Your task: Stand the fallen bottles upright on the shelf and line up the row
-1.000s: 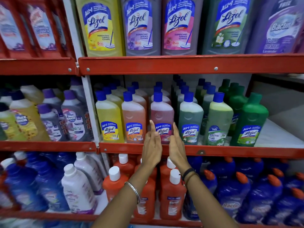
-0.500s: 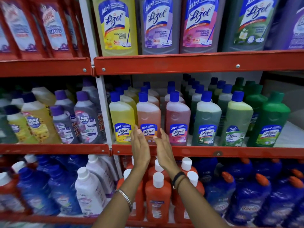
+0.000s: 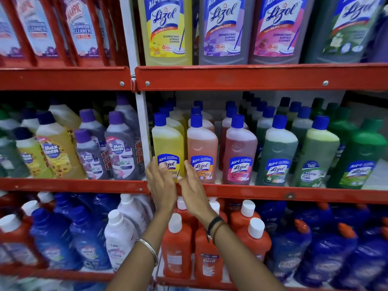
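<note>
A row of upright Lizol bottles with blue caps stands at the front of the middle red shelf (image 3: 273, 195): yellow (image 3: 167, 143), orange (image 3: 202, 147), pink (image 3: 239, 152), grey-green (image 3: 277, 152), then green ones to the right. My left hand (image 3: 160, 185) is flat and open at the left side of the yellow bottle's base. My right hand (image 3: 192, 189) is open, palm facing left, in front of the gap between the yellow and orange bottles. Neither hand grips anything. No fallen bottle shows in this row.
A white upright post (image 3: 141, 131) splits the shelving just left of the yellow bottle. Max Kleen bottles (image 3: 120, 148) lean in the left bay. Large Lizol bottles (image 3: 165, 30) fill the top shelf. Orange, white and blue bottles crowd the bottom shelf under my forearms.
Both hands have slid left along the front row, from either side of the pink bottle, past the orange one, to the yellow bottle. The camera has moved closer and left.
</note>
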`<state>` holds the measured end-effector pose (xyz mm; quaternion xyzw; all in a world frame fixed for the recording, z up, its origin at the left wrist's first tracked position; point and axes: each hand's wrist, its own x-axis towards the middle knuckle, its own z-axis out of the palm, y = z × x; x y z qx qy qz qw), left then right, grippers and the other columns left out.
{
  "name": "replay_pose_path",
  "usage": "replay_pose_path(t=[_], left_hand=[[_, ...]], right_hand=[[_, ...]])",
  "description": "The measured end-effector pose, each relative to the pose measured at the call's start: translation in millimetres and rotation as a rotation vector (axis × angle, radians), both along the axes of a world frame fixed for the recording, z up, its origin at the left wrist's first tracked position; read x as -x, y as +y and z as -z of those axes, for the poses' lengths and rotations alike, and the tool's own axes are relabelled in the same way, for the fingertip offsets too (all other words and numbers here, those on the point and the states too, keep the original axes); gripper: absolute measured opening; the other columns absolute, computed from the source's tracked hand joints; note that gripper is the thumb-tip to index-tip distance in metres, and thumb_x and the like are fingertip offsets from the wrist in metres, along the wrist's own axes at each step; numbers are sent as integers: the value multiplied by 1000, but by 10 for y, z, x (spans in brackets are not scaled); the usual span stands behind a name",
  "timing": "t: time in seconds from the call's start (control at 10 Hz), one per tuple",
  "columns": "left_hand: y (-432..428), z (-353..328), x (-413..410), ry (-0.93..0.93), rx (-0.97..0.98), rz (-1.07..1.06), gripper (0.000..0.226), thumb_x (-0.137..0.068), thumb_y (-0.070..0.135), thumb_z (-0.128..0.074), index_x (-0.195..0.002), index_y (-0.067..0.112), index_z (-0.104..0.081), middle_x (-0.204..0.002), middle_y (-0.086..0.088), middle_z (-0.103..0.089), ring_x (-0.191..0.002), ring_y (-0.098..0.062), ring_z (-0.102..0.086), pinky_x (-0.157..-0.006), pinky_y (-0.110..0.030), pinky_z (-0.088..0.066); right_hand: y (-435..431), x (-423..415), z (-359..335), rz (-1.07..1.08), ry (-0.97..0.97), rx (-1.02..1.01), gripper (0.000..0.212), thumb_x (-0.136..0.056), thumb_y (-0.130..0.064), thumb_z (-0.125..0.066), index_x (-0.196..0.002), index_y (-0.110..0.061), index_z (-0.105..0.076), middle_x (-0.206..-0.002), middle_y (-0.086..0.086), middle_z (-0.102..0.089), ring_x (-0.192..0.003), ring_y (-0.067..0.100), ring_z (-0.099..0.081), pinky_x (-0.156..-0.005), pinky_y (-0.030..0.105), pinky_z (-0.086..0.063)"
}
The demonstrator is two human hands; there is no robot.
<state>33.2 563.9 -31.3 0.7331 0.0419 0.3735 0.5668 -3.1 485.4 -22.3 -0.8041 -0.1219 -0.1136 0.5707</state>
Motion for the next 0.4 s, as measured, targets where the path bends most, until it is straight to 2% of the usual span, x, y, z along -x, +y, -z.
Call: replay_pose_path(t=[0.1, 0.2, 0.3, 0.4], left_hand=[[99, 82, 6, 69, 81, 22, 66, -89, 51, -16, -136, 10, -37, -144, -16, -42, -135, -28, -36, -113, -46, -27], [119, 104, -15, 95, 45, 52, 64, -89, 50, -23, -136, 8, -35, -140, -17, -46, -129, -31, -42, -109, -45, -33], [-44, -9, 145, 109, 67, 15, 64, -88, 44, -33, -137, 4, -25, -139, -22, -41, -129, -35, -39, -108, -47, -33], [-358, -255, 345, -26, 5, 17, 61, -89, 41, -35, -137, 4, -24, -143, -22, -31, -134, -33, -28, -113, -48, -24]], right_hand=[[72, -40, 17, -5, 66, 20, 57, -98, -23, -34, -149, -12, -12, -160, 3, -9, -146, 11, -7, -113, 18, -2], [51, -67, -11, -8, 107, -35, 59, -95, -28, -39, -148, -13, -16, -159, 2, -17, -146, 12, -14, -118, 26, -7], [-82, 99, -74, 17, 91, -157, 57, -93, -32, -46, -145, -15, -28, -151, 4, -37, -132, 7, -38, -114, 28, -26], [-440, 301, -230, 156, -88, -256, 45, -95, -29, -45, -138, -16, -42, -141, 0, -50, -118, -5, -48, -104, 15, -35]])
